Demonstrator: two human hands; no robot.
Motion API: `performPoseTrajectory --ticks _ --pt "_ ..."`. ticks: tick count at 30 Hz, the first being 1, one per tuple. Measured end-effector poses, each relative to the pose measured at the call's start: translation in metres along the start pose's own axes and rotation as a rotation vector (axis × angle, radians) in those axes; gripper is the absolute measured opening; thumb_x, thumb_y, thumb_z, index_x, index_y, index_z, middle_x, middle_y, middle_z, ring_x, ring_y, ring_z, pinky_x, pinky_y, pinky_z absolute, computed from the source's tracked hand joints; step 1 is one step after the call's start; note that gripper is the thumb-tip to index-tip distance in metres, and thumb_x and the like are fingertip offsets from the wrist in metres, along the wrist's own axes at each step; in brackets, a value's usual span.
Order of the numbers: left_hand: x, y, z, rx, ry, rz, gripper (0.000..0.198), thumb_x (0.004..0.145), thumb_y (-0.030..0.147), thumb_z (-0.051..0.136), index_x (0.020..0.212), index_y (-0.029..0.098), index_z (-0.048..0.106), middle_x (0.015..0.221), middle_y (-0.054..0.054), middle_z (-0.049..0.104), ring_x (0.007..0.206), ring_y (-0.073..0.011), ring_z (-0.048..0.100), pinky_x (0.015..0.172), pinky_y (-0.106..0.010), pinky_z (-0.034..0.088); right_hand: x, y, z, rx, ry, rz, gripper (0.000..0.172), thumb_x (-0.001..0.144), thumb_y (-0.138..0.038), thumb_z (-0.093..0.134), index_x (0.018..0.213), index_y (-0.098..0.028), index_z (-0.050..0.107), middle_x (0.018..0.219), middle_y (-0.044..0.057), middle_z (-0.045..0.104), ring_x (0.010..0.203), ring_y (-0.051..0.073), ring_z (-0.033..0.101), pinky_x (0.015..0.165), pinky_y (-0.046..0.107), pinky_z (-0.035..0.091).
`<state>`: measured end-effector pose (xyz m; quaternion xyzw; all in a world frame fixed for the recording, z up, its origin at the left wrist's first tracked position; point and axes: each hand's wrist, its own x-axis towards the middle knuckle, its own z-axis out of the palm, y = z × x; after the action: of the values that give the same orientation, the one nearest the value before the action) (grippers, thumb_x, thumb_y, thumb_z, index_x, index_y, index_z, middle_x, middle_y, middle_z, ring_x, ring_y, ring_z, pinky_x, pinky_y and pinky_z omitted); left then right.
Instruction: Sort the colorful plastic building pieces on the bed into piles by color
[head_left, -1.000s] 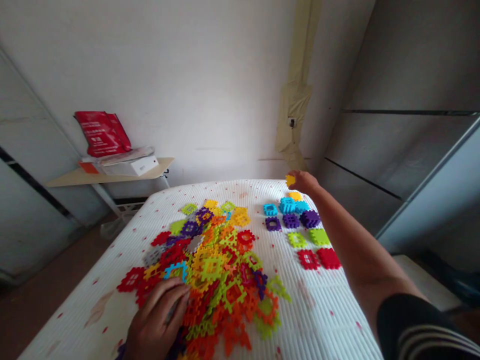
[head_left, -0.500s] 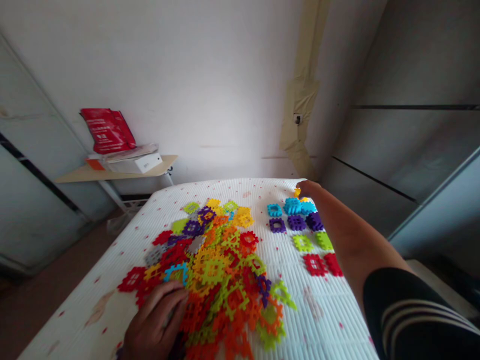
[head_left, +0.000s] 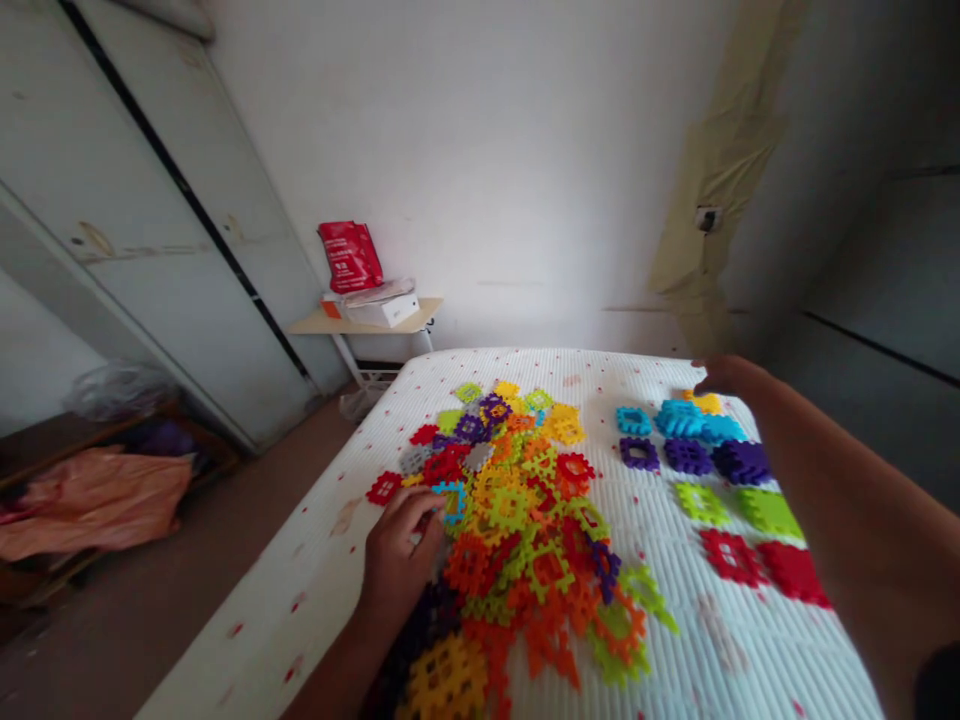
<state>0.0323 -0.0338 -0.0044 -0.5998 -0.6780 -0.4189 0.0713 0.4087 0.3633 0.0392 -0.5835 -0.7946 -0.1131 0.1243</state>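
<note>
My left hand [head_left: 405,540] is at the left side of a heap of interlocking plastic squares [head_left: 510,505]. Its thumb and index finger are bent together at the left edge of a light-blue square block [head_left: 453,502]. At the far right corner, my right hand [head_left: 726,376] is just above a yellow square block [head_left: 703,402], its fingers slightly apart with nothing seen in them. In front of it lie stacks of light-blue blocks [head_left: 679,418], purple blocks [head_left: 688,455], green blocks [head_left: 771,511] and red blocks [head_left: 731,556], sorted by colour in rows.
The blocks lie on a bed-like surface with a white dotted cover [head_left: 330,560]. Behind its left side, a small table [head_left: 315,322] holds a white box [head_left: 390,310] and a red bag [head_left: 350,257]. Grey cabinets [head_left: 187,220] stand on the left.
The view has turned left. My right hand has let go of a yellow block, which lies in the far row. The left hand has moved forward to the light-blue block.
</note>
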Motion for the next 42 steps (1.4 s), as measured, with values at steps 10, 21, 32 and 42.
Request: performPoseTrajectory --ticks 10,21,32,42 --pt "0.024 -0.025 -0.022 0.036 -0.26 -0.079 0.024 0.077 0.019 0.048 0.082 0.022 0.071 0.087 -0.003 0.069 0.085 -0.0168 0.062 0.079 -0.032 0.048 -0.124 -0.122 -0.07 0.423 -0.029 -0.419 0.039 0.082 -0.035 0.056 0.119 -0.023 0.057 0.109 0.01 0.063 0.08 0.018 0.063 0.073 0.031 0.048" --pt "0.023 -0.022 0.012 -0.006 -0.296 -0.116 0.034 0.084 0.019 0.04 0.107 0.021 0.065 0.09 -0.003 0.071 0.084 -0.0167 0.064 0.078 -0.031 0.049 -0.202 -0.202 -0.04 0.539 -0.1 -0.766 0.024 0.091 -0.031 0.044 0.1 -0.023 0.064 0.093 0.007 0.067 0.089 0.018 0.061 0.077 0.03 0.048" --pt "0.019 -0.019 0.008 0.357 -0.368 0.032 0.043 0.073 0.015 0.057 0.114 0.028 0.062 0.086 -0.005 0.06 0.089 -0.0221 0.054 0.082 -0.036 0.042 -0.206 -0.202 -0.03 0.54 -0.078 -0.723 0.03 0.093 -0.035 0.037 0.096 -0.022 0.063 0.086 0.007 0.066 0.083 0.018 0.06 0.072 0.029 0.047" --pt "0.017 -0.02 0.013 0.425 -0.483 -0.058 0.047 0.074 0.03 0.061 0.12 0.027 0.056 0.102 -0.007 0.059 0.102 -0.0249 0.052 0.089 -0.038 0.038 -0.205 -0.201 -0.029 0.531 -0.048 -0.741 0.029 0.094 -0.034 0.037 0.094 -0.021 0.064 0.085 0.006 0.066 0.081 0.016 0.061 0.07 0.026 0.047"
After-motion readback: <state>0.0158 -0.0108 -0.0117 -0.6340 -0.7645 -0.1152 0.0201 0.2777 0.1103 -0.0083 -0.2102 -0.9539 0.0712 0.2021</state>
